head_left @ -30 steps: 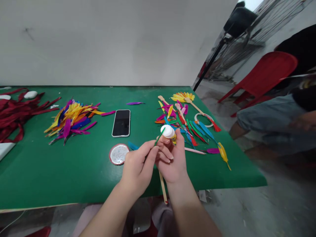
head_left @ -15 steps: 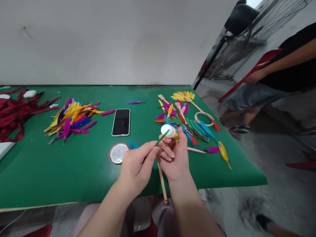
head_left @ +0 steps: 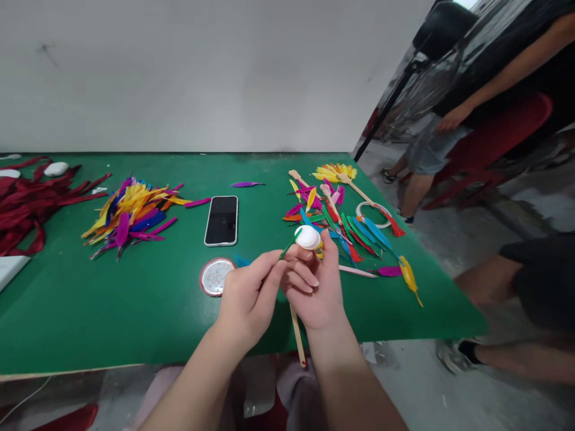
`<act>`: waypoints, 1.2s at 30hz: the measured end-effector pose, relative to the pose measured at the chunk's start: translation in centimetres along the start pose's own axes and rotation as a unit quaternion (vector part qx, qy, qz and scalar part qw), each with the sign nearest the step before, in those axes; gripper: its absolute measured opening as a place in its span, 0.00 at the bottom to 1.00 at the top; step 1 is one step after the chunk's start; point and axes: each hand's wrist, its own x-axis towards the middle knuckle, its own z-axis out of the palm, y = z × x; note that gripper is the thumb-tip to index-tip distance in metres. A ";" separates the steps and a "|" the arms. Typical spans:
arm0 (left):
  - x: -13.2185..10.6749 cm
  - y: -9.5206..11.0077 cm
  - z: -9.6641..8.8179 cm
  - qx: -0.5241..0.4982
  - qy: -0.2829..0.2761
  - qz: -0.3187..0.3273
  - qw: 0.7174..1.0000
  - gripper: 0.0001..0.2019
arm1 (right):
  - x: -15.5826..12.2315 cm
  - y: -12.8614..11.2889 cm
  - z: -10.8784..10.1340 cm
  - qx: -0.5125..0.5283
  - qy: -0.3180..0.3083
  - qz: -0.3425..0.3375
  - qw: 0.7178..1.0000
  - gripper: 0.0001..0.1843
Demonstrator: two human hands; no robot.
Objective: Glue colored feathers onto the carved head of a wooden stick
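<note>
My left hand (head_left: 252, 292) pinches a thin green feather (head_left: 290, 245), seen nearly edge-on, between thumb and forefinger. Its upper tip lies against the left rim of a white-capped bottle (head_left: 308, 237). That bottle is gripped in my right hand (head_left: 318, 290), with the thumb and fingers around its yellow body, which is mostly hidden. Both hands are close together above the table's front part. Below my right hand a wooden stick (head_left: 297, 335) with a red mark at its end sticks out over the table edge. Its upper part is hidden by the hand.
Green table (head_left: 135, 323) against a wall. Colored feathers (head_left: 135, 212), a phone (head_left: 221, 220), a round lid (head_left: 215, 276) and dark red ribbons (head_left: 22, 203) lie leftward. Rightward are loose feathers (head_left: 368, 233), a yellow feather fan (head_left: 335, 172) and a white ring (head_left: 372, 206). People stand at the right.
The green feather's tip has shifted slightly left, from across the cap to its left rim. The bottle's cap has turned a little. At the right, people have moved.
</note>
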 end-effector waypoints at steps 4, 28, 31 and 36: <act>0.0 0.1 -0.1 0.007 -0.016 0.017 1.000 0.12 | 0.1 0.0 0.0 0.001 0.009 0.003 1.000 0.19; 0.1 0.1 -0.9 0.030 0.004 -0.012 0.999 0.12 | -0.2 -0.1 0.7 -0.126 0.058 -0.120 0.983 0.21; 0.1 0.1 -0.9 0.067 0.007 0.005 0.998 0.12 | -0.2 -0.1 0.7 -0.132 0.065 -0.126 0.981 0.21; 0.2 -0.2 -0.5 0.196 0.042 0.101 0.975 0.12 | -0.2 -0.1 0.8 -0.134 0.087 -0.148 0.976 0.19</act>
